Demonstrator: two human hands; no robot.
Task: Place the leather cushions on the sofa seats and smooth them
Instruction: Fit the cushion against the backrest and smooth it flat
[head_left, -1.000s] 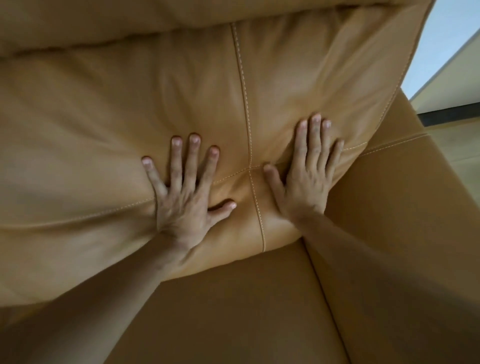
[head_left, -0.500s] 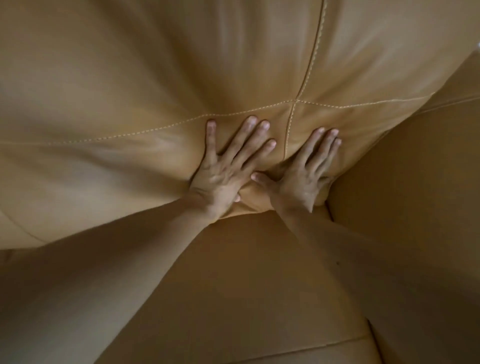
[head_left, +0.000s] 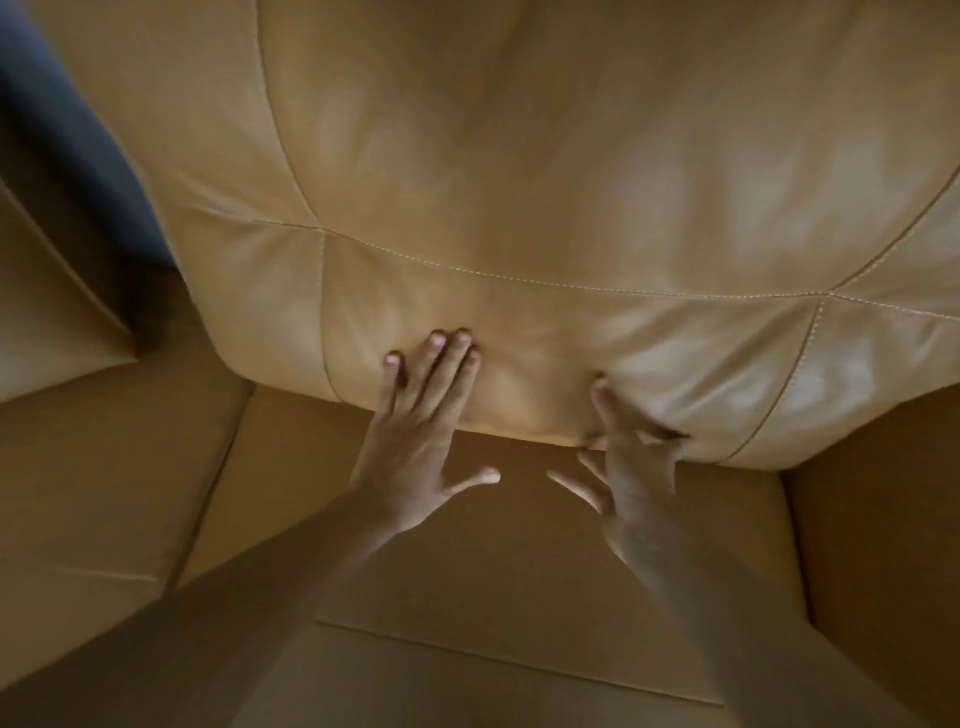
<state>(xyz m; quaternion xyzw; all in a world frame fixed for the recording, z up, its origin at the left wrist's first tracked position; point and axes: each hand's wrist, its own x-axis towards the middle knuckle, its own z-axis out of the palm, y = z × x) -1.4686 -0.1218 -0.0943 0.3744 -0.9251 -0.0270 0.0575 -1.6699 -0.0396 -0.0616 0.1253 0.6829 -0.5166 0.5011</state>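
Note:
A large tan leather cushion (head_left: 571, 182) with pale stitched seams fills the upper part of the view and leans over the back of a sofa seat (head_left: 493, 561). My left hand (head_left: 421, 431) lies flat with fingers apart on the cushion's lower edge, thumb out over the seat. My right hand (head_left: 628, 462) is at the same edge a little to the right, fingers spread, some of them tucked into the fold under the cushion. Neither hand holds anything.
The neighbouring tan seat (head_left: 104, 467) lies to the left, split off by a seam. A tan armrest (head_left: 883, 519) rises at the right. A dark blue surface (head_left: 67, 130) shows at the upper left behind the sofa.
Both hands have slid down from the cushion's face to its lower edge and moved apart. The view has swung left, so the cushion's left corner and the neighbouring seat show.

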